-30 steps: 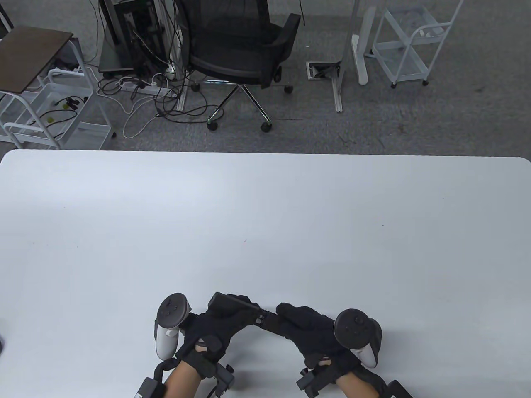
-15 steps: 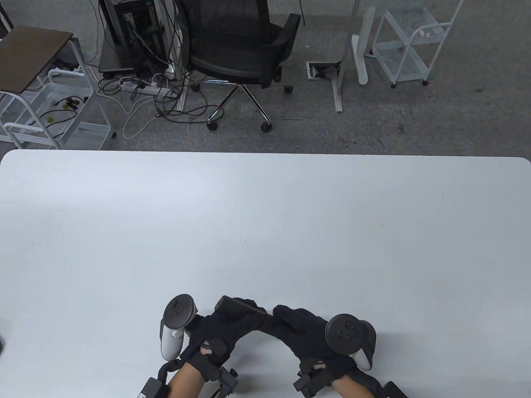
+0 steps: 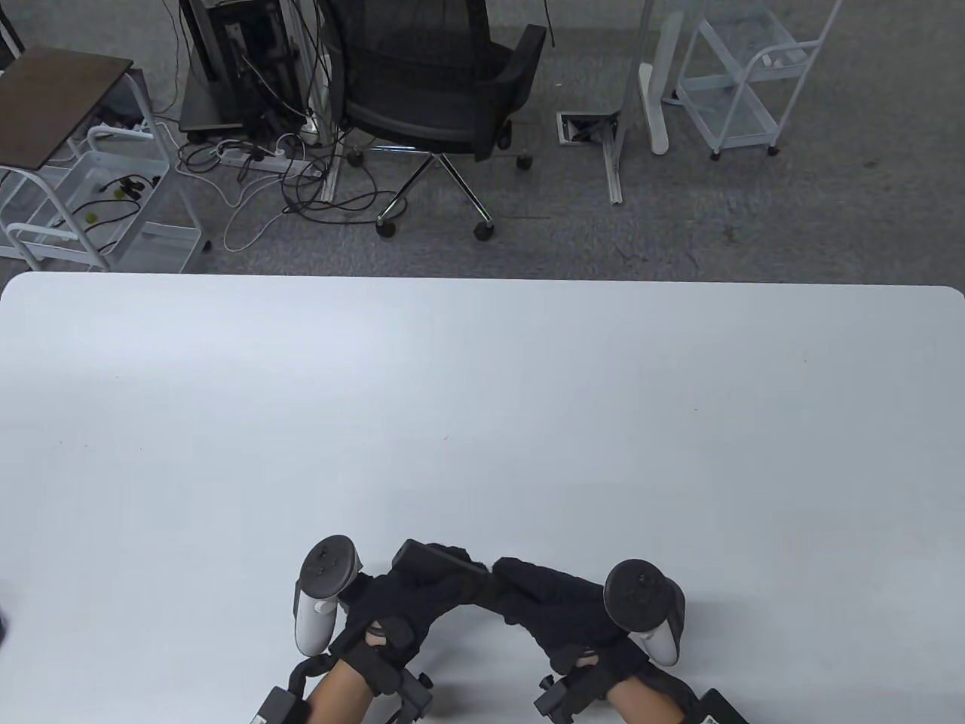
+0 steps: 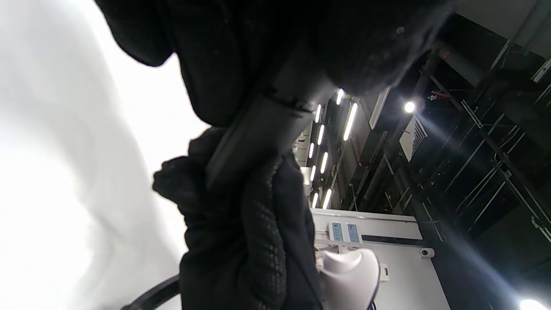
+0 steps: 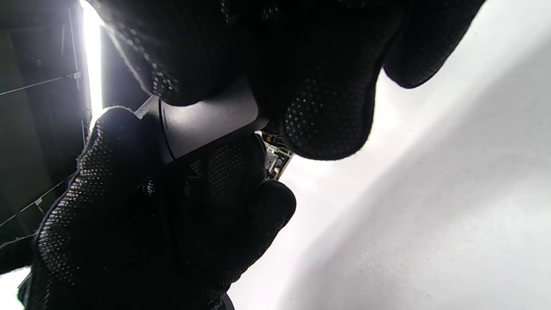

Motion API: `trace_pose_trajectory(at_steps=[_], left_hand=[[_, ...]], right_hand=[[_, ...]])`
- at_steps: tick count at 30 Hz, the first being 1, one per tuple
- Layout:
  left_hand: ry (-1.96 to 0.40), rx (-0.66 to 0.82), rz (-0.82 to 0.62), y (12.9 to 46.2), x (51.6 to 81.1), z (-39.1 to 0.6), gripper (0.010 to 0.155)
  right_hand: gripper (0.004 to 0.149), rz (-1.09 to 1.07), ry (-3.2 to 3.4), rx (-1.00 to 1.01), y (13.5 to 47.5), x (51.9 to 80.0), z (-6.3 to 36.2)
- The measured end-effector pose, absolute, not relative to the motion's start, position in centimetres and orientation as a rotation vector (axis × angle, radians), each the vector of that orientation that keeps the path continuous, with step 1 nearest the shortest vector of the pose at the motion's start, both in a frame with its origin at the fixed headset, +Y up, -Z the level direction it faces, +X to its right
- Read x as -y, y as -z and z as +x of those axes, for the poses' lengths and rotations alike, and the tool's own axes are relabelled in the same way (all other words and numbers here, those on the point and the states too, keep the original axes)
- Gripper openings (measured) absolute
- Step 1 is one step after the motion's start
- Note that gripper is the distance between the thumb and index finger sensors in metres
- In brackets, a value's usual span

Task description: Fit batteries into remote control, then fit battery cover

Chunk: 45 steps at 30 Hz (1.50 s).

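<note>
Both hands hold one black remote control (image 3: 437, 562) just above the white table (image 3: 482, 422), near its front edge. My left hand (image 3: 403, 596) grips the remote's left end, fingers wrapped round it. My right hand (image 3: 539, 596) grips the right end and covers it. In the left wrist view the remote (image 4: 258, 137) runs between both gloves. In the right wrist view its dark body (image 5: 206, 122) shows between the fingers, with a small light part (image 5: 275, 157) beside it. No loose batteries or separate cover are in view.
The table's far edge (image 3: 482, 279) borders grey carpet. Behind it stand a black office chair (image 3: 437, 90), white wire carts (image 3: 746, 83) and a side table (image 3: 53, 105) with cables on the floor.
The left hand has shifted slightly right and toward me with the remote. The right hand has slid left along the remote, covering more of its right end.
</note>
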<state>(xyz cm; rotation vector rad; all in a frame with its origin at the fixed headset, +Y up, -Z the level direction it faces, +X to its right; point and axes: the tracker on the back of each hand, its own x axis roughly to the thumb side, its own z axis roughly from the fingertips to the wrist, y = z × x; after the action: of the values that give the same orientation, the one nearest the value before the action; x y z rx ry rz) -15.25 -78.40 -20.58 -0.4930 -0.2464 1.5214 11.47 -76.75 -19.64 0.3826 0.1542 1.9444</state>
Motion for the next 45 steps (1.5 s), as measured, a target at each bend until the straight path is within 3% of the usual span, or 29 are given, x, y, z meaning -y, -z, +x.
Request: trace_pose_trajectory(at_steps=[24, 31, 36, 41, 45], left_hand=[[-1.465, 0.299, -0.553, 20.3, 78.2, -14.4, 0.055], [-1.561, 0.300, -0.692, 20.3, 79.4, -14.1, 0.084], [-1.612, 0.318, -0.682, 20.2, 79.3, -14.3, 0.096], [-1.627, 0.241, -0.602, 20.1, 79.1, -14.8, 0.078], [-1.587, 0.231, -0.588, 20.0, 79.2, -14.6, 0.073]], right_hand=[[0.051, 0.363, -1.987, -0.067, 19.4, 76.4, 12.0], [0.049, 0.375, -2.130, 0.157, 18.9, 75.6, 12.2], [0.048, 0.415, -2.233, 0.329, 18.3, 74.9, 12.1], [0.048, 0.504, -2.320, 0.384, 18.1, 75.1, 11.4], [0.054, 0.550, -2.349, 0.422, 17.8, 75.1, 10.8]])
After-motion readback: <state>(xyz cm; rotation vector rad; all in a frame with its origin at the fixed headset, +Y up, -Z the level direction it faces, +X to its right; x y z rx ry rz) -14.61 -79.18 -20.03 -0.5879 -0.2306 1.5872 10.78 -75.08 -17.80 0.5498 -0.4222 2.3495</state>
